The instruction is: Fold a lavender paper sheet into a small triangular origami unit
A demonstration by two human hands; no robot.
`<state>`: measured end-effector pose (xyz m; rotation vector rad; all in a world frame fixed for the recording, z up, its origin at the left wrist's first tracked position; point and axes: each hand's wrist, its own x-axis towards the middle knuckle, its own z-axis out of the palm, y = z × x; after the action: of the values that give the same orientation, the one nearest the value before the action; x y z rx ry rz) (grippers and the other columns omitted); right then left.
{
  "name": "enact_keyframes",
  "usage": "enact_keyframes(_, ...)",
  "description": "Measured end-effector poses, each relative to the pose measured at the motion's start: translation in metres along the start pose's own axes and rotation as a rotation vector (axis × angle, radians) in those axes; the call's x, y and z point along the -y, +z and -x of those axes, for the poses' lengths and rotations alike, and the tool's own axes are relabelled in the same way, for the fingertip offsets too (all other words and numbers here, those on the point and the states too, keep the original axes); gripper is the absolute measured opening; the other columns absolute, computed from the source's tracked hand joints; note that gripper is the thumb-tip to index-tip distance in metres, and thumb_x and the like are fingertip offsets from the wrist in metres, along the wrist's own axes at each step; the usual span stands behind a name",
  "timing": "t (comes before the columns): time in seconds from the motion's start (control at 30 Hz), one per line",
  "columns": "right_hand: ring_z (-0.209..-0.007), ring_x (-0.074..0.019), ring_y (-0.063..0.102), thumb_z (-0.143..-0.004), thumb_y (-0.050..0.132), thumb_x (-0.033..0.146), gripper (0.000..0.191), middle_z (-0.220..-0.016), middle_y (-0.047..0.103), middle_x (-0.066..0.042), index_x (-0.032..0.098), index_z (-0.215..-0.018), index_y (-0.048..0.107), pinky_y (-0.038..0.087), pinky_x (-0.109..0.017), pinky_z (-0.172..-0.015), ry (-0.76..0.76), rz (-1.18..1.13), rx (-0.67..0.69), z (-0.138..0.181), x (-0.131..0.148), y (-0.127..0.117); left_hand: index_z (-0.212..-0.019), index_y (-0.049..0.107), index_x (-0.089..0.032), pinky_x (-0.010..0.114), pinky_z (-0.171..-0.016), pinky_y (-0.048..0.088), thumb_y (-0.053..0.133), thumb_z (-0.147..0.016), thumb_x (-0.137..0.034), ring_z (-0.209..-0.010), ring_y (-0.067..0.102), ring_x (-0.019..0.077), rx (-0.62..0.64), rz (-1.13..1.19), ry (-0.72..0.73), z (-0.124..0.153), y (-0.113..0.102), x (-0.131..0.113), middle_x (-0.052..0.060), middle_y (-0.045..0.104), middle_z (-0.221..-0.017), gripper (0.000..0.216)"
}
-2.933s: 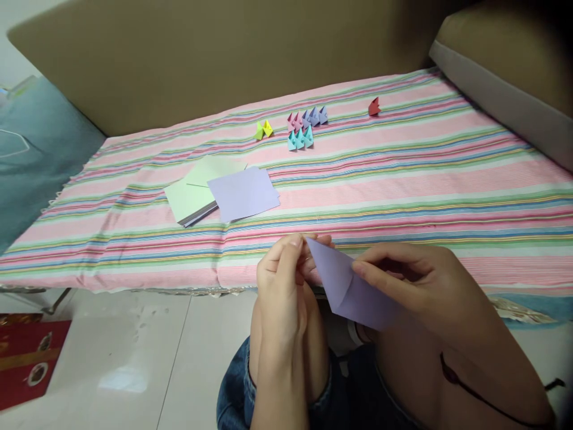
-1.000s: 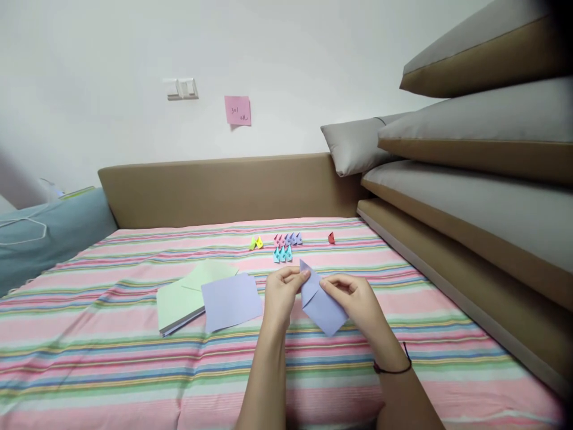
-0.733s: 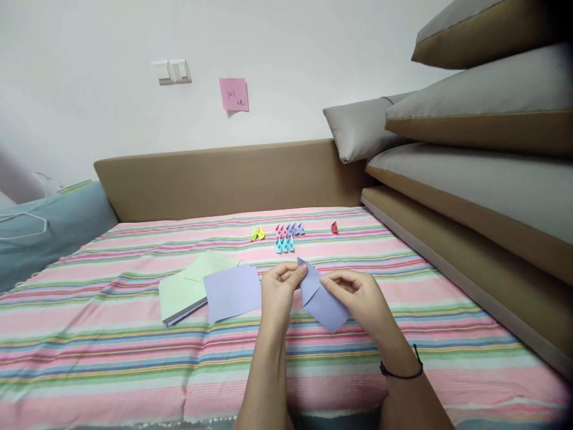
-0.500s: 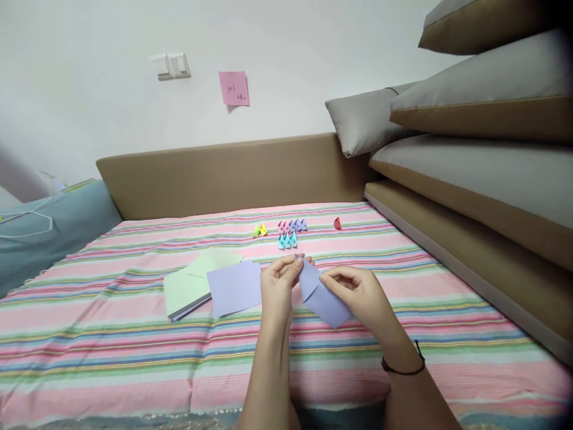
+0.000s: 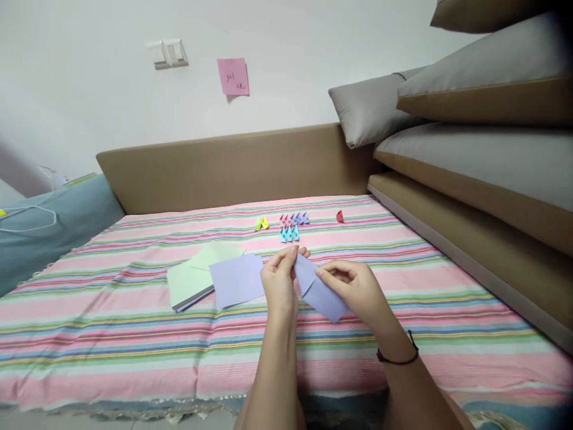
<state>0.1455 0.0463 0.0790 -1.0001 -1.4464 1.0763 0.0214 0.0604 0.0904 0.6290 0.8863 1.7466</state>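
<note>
The step in hand looked like folding: the flat, pointed, partly folded piece of light-purple paper [image 5: 325, 302] was held above the near middle of the pink striped woven cloth [image 5: 134, 349]. The left hand [image 5: 280, 279] had a narrow grip, pinching its far-left tip; the right hand [image 5: 353, 288] pinched its right edge. The next move seemed to call for steady edges and a firm crease. Loose light-purple square paper sheets [image 5: 237, 279] lay to the left.

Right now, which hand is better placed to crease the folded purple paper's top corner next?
Probably the left hand: it pinches the top corner of the folded purple paper, while the right hand grips an edge lower down.
</note>
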Motion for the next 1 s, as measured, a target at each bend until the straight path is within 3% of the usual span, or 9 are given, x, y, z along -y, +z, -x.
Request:
enact_keyframes(0.17, -0.07, -0.0189, 0.064, -0.077, 0.065, 0.033, 0.018, -0.074, 0.071, -0.006, 0.015, -0.075, 0.07, 0.048, -0.027, -0.062, 0.009, -0.009, 0.005, 0.0003, -0.0003, 0.0009, -0.07, 0.069, -0.011, 0.024, -0.064, 0.051, 0.075, -0.062, -0.023, -0.067, 0.07, 0.0188, -0.005, -0.035, 0.002, -0.001, -0.0018, -0.0017, 0.007, 0.072, -0.066, 0.016)
enact_keyframes(0.33, -0.07, -0.0185, 0.063, -0.077, 0.065, 0.033, 0.019, -0.075, 0.071, -0.007, 0.014, -0.075, 0.071, 0.048, -0.027, -0.062, 0.038, -0.025, 0.003, 0.0019, 0.0012, -0.0008, -0.077, 0.07, -0.012, 0.022, -0.063, 0.05, 0.075, -0.064, -0.026, -0.071, 0.07, 0.0182, 0.109, -0.116, 0.004, -0.0017, -0.0045, -0.0049, 0.008, 0.073, -0.07, 0.02)
enact_keyframes(0.6, -0.069, -0.0174, 0.063, -0.076, 0.066, 0.032, 0.018, -0.073, 0.07, -0.005, 0.015, -0.072, 0.07, 0.047, -0.026, -0.061, 0.07, -0.022, 0.036, 0.0022, 0.0008, -0.0015, -0.064, 0.067, -0.011, 0.022, -0.06, 0.05, 0.068, -0.065, -0.021, -0.062, 0.069, 0.017, 0.036, -0.123, 0.002, -0.0033, -0.0053, -0.0076, 0.005, 0.069, -0.06, 0.01)
enact_keyframes(0.87, -0.069, -0.0178, 0.063, -0.075, 0.065, 0.034, 0.019, -0.073, 0.07, -0.005, 0.016, -0.071, 0.069, 0.047, -0.027, -0.061, 0.063, -0.028, 0.047, 0.0029, 0.0026, -0.0006, -0.064, 0.066, -0.011, 0.024, -0.061, 0.049, 0.074, -0.064, -0.03, -0.061, 0.068, 0.0178, 0.006, -0.138, 0.018, -0.0011, -0.0045, -0.0056, 0.005, 0.068, -0.058, 0.021)
enact_keyframes(1.0, -0.068, -0.0192, 0.063, -0.075, 0.066, 0.037, 0.021, -0.073, 0.07, -0.005, 0.016, -0.072, 0.069, 0.047, -0.028, -0.059, 0.071, -0.031, -0.01, 0.0027, 0.0006, -0.0038, -0.075, 0.069, -0.012, 0.024, -0.062, 0.048, 0.075, -0.065, -0.039, -0.065, 0.067, 0.0165, 0.148, -0.167, -0.064, -0.0028, -0.0063, -0.0053, 0.007, 0.071, -0.068, 0.029)
